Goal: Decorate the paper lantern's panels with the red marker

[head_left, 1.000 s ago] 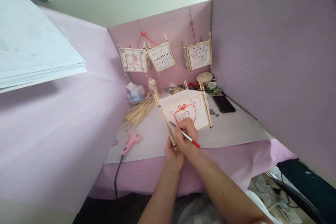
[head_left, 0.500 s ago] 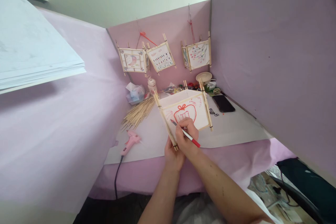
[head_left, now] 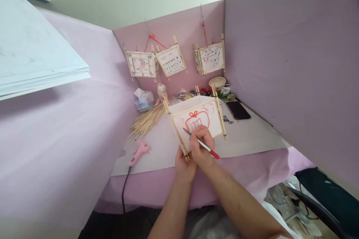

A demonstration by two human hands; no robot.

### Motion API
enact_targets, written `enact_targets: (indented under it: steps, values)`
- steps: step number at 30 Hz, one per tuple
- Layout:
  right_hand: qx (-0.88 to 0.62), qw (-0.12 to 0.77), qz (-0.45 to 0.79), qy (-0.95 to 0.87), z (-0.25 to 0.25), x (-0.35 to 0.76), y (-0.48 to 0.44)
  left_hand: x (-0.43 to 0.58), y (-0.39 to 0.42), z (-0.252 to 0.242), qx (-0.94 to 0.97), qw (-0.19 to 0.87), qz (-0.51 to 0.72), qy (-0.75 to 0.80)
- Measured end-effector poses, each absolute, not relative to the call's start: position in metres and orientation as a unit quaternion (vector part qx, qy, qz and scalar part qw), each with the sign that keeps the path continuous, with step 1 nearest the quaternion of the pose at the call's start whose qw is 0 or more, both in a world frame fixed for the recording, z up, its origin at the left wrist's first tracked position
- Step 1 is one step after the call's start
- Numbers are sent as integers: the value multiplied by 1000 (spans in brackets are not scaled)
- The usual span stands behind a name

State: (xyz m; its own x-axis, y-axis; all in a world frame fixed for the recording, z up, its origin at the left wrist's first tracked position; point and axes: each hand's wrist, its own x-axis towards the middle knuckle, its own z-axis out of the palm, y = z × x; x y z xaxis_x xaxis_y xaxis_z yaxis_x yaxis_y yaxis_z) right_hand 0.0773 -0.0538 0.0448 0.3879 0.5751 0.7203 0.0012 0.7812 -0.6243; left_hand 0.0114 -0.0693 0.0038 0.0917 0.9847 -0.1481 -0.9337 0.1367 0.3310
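**Drawing in red on a paper lantern at a screened-in desk**

Lilac partitions close the place in on three sides. The right one (head_left: pixel 291 63) fills much of the view, and its top is cut off by the frame. A stack of white sheets (head_left: pixel 33 56) juts in at upper left; what carries it is out of view. The pale desk (head_left: pixel 252 134) runs back to the rear partition, with its near edge draped in lilac cloth.

Three small lanterns (head_left: pixel 171 59) hang on the rear partition, their pictures too small to read. Below them lies a row of clutter that is hard to make out, apart from a shallow bowl (head_left: pixel 218 81).

The paper lantern (head_left: pixel 214 123) stands on the desk near its front edge, tilted towards the person. It is framed in bamboo sticks and open at the top. Its near panel bears a red outline drawing, partly covered by the right hand. A heap of loose bamboo sticks (head_left: pixel 147 119) lies to its left, a pink glue gun (head_left: pixel 138 151) nearer the front edge, and a dark phone (head_left: pixel 238 110) to its right.

The right hand (head_left: pixel 202 147) is closed in a writing grip on a pen (head_left: pixel 210 150). The red cap points back towards the wrist, and the tip is at the panel, left of the drawing.

The left hand (head_left: pixel 185 166) lies under the right. It grips the lantern's lower left corner, with its fingers mostly hidden.
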Motion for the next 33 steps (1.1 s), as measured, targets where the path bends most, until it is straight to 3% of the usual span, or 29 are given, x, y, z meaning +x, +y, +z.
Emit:
enact_targets:
  steps: [33]
  values:
    - [-247,787,139,-548,70,80,-42,12,-69,5,83,759,631,136]
